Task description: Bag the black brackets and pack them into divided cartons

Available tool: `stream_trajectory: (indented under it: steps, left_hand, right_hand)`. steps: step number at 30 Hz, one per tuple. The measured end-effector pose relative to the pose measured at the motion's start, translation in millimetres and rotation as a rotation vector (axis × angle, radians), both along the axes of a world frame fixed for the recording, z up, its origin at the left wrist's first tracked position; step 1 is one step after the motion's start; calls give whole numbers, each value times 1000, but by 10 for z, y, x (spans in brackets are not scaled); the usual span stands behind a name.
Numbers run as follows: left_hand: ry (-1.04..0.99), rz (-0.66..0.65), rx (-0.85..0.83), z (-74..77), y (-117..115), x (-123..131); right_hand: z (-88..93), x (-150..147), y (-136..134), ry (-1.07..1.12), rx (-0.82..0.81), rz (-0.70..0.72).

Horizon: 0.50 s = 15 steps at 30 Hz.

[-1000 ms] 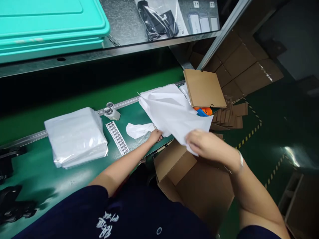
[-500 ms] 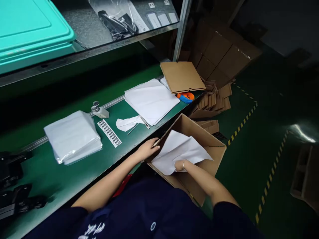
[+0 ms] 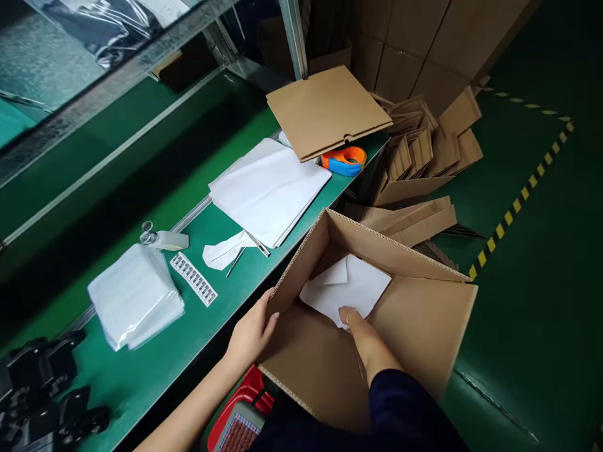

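Observation:
An open cardboard box [image 3: 414, 333] stands beside the bench. My left hand [image 3: 252, 329] is closed over its left upper edge, the thumb showing outside and the fingertips partly hidden. Deep inside, a white sheet [image 3: 362, 282] lies at the bottom with one corner folded over. My right hand [image 3: 349, 315] reaches down into the box, its curled fingers at the near edge of that sheet. On the bench close by lies a stack of white sheets [image 3: 276, 188], and left of it are tweezers [image 3: 257, 243] and a crumpled white piece [image 3: 223, 252].
Folded cardboard [image 3: 330, 113] and an orange-and-blue tape roll [image 3: 345, 161] sit at the bench end. Clear bags [image 3: 136, 295], a label strip [image 3: 194, 278], a pump bottle [image 3: 164, 238] and black parts [image 3: 42, 383] lie leftward. Flattened cartons [image 3: 419, 144] stand beyond the box; a red stool [image 3: 242, 402] is below.
My right hand has gone deeper into the box, taking the white sheet from near the rim down to the bottom. My left hand stays on the box edge. The view has shifted.

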<state>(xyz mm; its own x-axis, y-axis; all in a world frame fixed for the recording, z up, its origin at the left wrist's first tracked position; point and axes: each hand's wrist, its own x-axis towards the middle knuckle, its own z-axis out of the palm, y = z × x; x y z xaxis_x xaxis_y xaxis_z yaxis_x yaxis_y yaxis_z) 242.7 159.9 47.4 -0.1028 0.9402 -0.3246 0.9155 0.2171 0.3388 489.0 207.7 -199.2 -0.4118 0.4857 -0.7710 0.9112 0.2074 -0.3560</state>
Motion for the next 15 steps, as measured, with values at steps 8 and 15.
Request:
stream_trajectory:
  steps: [8,15]
  left_hand:
    - [62,-25,50,78,-91,54]
    - [149,-56,105,123,-105,62]
  right_hand:
    - [-759,-368,358,-171,141,-219]
    - [-1474,-473,530,-182,108,-269]
